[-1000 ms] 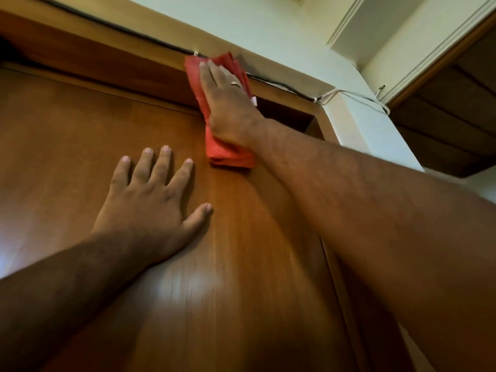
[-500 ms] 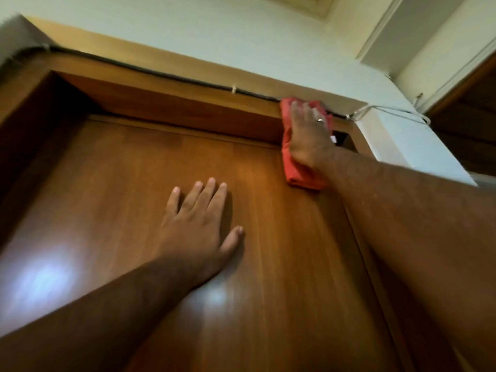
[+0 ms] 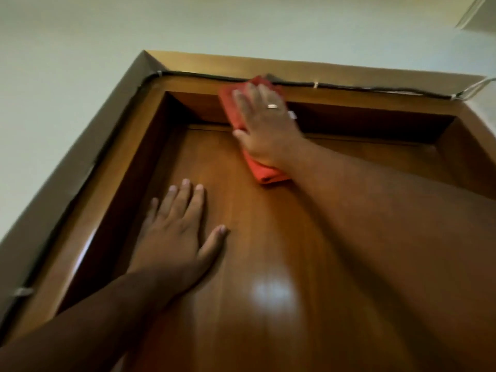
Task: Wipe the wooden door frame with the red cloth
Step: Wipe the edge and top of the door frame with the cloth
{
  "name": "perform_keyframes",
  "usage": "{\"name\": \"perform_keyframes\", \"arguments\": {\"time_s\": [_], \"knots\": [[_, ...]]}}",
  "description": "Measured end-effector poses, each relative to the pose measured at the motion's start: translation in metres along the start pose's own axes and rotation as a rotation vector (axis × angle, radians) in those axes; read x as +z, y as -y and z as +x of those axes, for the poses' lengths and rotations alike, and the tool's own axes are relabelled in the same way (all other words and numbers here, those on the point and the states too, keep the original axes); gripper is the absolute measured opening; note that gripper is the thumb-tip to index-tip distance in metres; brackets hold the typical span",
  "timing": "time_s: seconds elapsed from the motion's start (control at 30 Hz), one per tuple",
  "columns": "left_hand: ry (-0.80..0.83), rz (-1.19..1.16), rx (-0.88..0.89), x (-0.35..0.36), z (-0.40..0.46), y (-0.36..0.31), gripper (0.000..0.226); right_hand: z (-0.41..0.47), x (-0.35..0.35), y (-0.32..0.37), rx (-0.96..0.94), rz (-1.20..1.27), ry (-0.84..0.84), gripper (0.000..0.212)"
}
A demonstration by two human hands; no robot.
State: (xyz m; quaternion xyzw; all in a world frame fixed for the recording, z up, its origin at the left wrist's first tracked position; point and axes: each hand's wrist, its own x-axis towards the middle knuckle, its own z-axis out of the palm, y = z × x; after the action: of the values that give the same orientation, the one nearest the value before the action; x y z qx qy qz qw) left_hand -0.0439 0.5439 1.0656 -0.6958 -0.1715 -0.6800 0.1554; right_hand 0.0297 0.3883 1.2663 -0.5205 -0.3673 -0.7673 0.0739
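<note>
The wooden door frame [image 3: 362, 76] runs across the top of the view and down the left side. My right hand [image 3: 264, 124] lies flat on the red cloth [image 3: 230, 106], pressing it against the frame's top rail, left of the middle. The cloth's lower end [image 3: 268, 174] hangs out below my wrist onto the door. My left hand [image 3: 174, 232] rests flat on the brown door panel [image 3: 281, 251], fingers spread, holding nothing.
A black cable [image 3: 349, 87] with white clips runs along the frame's top and down its left side. White wires [image 3: 480, 87] leave the frame's top right corner. Pale wall [image 3: 80, 76] surrounds the frame.
My right hand has slid the cloth left along the top rail, from near the right corner towards the left. The view has swung left, so the frame's left corner shows. My left hand stays on the door.
</note>
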Motion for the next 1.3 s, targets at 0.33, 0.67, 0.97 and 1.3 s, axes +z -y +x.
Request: {"name": "perform_keyframes", "arguments": {"time_s": [0.33, 0.67, 0.97, 1.3], "knots": [[-0.046, -0.052, 0.06, 0.004, -0.003, 0.0, 0.09, -0.023, 0.002, -0.064, 0.333, 0.009, -0.119, 0.06], [-0.013, -0.043, 0.046, 0.005, -0.001, 0.004, 0.089, 0.06, 0.006, 0.077, -0.026, -0.011, 0.005, 0.088], [0.054, 0.048, 0.016, 0.0, -0.001, -0.004, 0.096, -0.055, -0.026, -0.138, 0.192, -0.146, 0.113, 0.097], [0.184, -0.136, 0.222, 0.011, -0.044, -0.191, 0.096, -0.142, -0.064, -0.253, 0.514, -0.204, 0.495, 0.107]]}}
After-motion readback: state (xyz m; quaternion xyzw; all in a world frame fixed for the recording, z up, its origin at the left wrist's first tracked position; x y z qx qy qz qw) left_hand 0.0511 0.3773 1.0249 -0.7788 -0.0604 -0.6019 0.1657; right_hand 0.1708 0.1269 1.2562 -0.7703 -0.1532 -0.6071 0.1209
